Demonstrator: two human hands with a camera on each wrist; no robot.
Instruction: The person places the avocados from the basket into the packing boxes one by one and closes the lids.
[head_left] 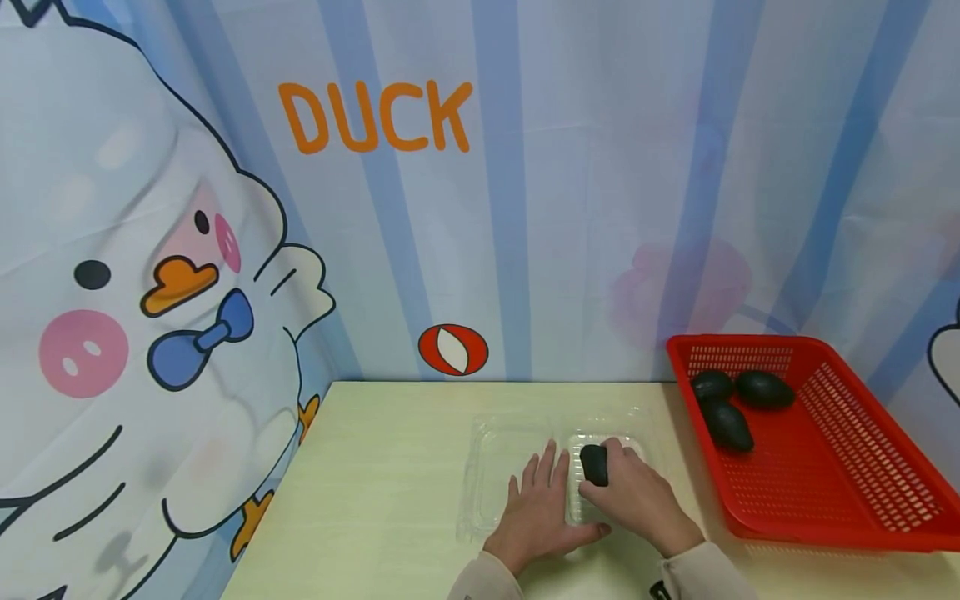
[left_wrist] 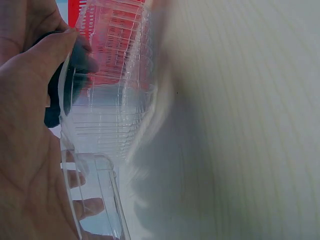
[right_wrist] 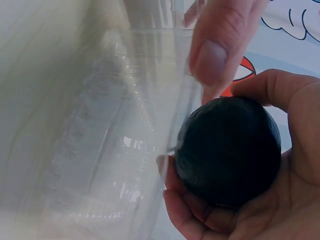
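My right hand (head_left: 637, 497) grips a dark avocado (head_left: 594, 464) above one half of a clear plastic clamshell container (head_left: 491, 462), which lies unfolded on the table. In the right wrist view, fingers and thumb curl round the avocado (right_wrist: 227, 150), right at the container's rim (right_wrist: 167, 175). My left hand (head_left: 536, 504) lies over the middle of the container with its fingers straight and spread. Its thumb reaches toward the right half, along the near edge. From the left wrist, the clear container wall (left_wrist: 105, 115) shows beside that hand, with part of the avocado behind it.
A red plastic basket (head_left: 817, 492) stands at the right of the table, holding several dark avocados (head_left: 763, 389) in its far left corner. The pale wooden table (head_left: 375, 483) meets a blue striped curtain (head_left: 585, 208) with duck drawings at the back and left.
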